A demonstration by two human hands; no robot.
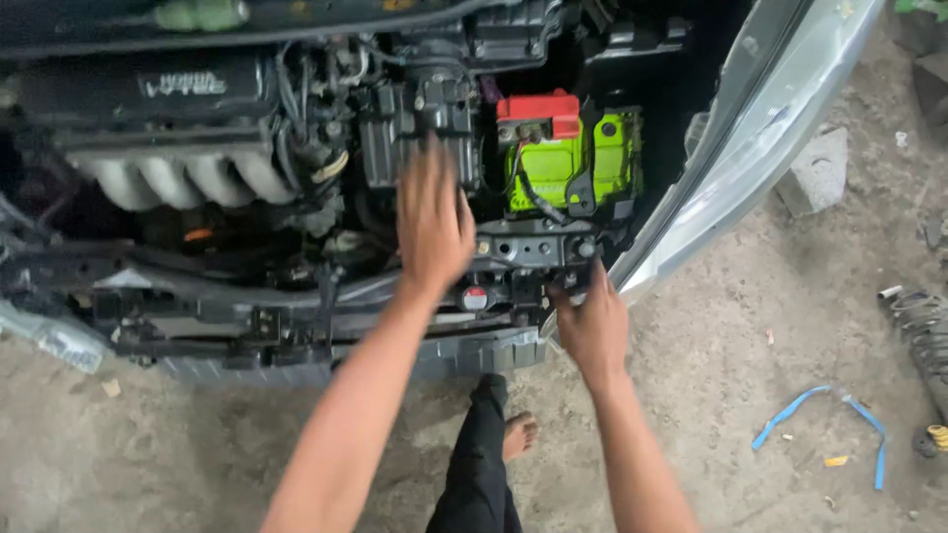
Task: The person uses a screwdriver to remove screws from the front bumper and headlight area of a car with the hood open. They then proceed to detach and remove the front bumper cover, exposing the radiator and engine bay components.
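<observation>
I look down into an open car engine bay with the front bumper off. My left hand (432,222), blurred and with fingers spread, hovers flat over the black air-box area (415,123) beside the bright green battery (553,168) with its red terminal cover (538,112). My right hand (591,321) curls its fingers on the black front support bracket (538,252) below the battery, near a small red-topped cap (476,297). I cannot tell whether it holds a small part or tool. The grey intake manifold (183,178) lies to the left.
The silver fender (750,128) slopes down at the right. On the concrete ground lie a grey block (815,173), a blue strap (820,419) and a coil spring (923,331). My black trouser leg and bare foot (516,434) stand by the front crossmember (326,360).
</observation>
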